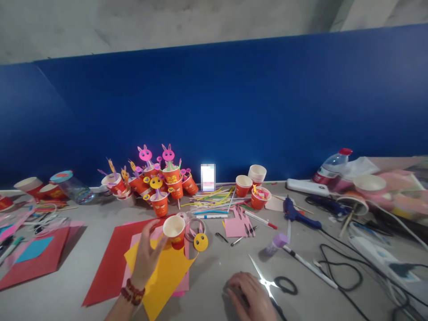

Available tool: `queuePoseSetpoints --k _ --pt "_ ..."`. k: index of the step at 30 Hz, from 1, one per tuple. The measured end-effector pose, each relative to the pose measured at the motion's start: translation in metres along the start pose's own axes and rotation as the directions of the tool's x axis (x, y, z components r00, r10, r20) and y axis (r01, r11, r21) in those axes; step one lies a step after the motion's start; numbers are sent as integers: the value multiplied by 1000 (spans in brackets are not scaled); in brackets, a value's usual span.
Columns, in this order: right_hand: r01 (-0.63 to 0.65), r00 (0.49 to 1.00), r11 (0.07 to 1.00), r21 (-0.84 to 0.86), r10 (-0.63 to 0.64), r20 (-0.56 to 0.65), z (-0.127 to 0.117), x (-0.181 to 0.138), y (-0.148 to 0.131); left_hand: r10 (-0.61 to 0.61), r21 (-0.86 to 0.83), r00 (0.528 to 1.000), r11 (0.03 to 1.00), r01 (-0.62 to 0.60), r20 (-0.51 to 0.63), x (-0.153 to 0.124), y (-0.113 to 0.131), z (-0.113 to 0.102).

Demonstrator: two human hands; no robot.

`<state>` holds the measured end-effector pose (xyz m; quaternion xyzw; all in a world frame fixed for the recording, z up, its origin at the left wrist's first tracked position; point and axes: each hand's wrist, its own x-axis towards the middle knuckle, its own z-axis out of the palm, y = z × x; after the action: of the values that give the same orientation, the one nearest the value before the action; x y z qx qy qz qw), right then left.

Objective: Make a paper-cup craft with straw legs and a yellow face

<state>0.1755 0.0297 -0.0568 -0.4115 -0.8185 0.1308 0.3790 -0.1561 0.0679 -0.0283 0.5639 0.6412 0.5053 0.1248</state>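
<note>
- Red paper lies at your far left, with a blue square on it.
- Behind that, a clear jar with a blue lid lies tipped beside paper cups.
- Next come your decorated cups, clustered near the blue partition, with pink and yellow faces rising from them.
- In front of the cluster, a red sheet, a pink one and a yellow sheet overlap on the grey table.
- Your left hand, beaded at the wrist, is over the sheets, thumb and fingers parted at the left side of a red paper cup; you cannot tell whether they touch it.
- That cup is at the far end of the yellow sheet, mouth up, just left of a tape roll and a yellow smiling disc.
- Behind these, coloured sticks lie heaped; pink paper is to their right, nearer you.
- Your right hand is palm down low over the table, fingers curled; whether it holds anything cannot be told.
- Just right of it, scissors lie with their blades pointing away from you.
- Beyond them are a purple-capped glue stick and a blue glue gun.
</note>
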Motion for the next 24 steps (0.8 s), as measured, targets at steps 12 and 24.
queuePoseSetpoints --k 12,24 --pt "-208 972 975 75 198 124 22 -2 -4 521 48 717 793 -608 463 -70 54 39" --pt "-185 982 982 -37 186 17 44 -12 -6 182 185 671 880 -437 719 150 125 65"
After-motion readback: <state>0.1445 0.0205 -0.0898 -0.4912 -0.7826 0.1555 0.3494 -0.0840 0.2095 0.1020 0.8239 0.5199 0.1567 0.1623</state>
